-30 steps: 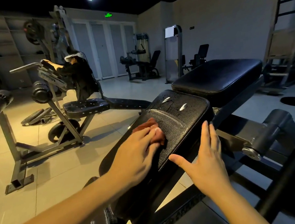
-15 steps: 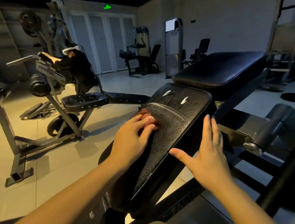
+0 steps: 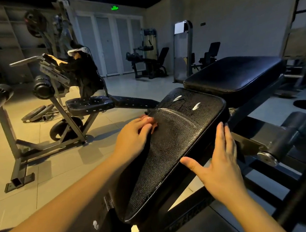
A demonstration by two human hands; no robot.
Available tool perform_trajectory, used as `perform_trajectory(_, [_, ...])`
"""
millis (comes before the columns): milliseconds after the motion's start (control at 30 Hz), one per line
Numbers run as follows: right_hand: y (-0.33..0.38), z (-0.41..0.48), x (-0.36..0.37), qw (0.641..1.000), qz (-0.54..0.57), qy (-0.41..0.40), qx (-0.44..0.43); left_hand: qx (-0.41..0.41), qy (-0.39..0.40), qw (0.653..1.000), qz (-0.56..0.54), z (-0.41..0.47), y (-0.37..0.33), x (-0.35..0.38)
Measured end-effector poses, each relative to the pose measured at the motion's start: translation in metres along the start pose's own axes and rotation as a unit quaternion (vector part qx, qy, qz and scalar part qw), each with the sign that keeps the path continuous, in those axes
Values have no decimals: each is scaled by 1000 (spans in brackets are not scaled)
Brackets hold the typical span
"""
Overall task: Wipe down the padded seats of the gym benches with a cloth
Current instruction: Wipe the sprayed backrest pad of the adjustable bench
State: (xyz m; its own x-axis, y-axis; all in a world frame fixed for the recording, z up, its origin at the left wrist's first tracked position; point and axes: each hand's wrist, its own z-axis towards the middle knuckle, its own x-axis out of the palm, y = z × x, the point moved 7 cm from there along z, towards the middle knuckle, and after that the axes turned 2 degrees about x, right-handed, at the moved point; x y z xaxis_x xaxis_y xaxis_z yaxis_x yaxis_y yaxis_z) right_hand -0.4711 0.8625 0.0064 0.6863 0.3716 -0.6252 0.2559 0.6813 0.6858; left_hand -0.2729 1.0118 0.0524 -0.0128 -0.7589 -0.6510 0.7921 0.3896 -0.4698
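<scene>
Left hand (image 3: 133,136) curls over a reddish cloth (image 3: 154,125), mostly hidden, pressing it on the left edge of the padded seat (image 3: 178,141). Right hand (image 3: 219,167) rests flat-fingered along the right edge. The cloth looks soft, limp, probably damp, so it is best bunched under the palm.

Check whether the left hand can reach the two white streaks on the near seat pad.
Probably yes. The left hand holds the cloth at the left edge of the seat pad; only bare padding lies between it and the white streaks.
</scene>
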Motion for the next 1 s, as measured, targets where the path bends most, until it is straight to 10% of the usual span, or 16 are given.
perform_trajectory(300, [-3, 0, 3, 1000, 3, -3, 5, 166, 30, 985, 47, -67, -54, -3])
perform_trajectory(500, [-1, -1, 0, 1000, 6, 3, 4, -35, -36, 999, 11, 9, 9, -4])
perform_trajectory(700, [-2, 0, 1, 1000, 7, -5, 3, 210, 2, 978, 13, -64, -76, 1])
perform_trajectory(900, [2, -2, -1, 1000, 7, 6, 5, -34, -34, 999, 16, 23, 2, 0])
perform_trajectory(1000, [2, -1, -3, 1000, 10, 7, 4, 138, -9, 990, 7, -23, -75, 4])
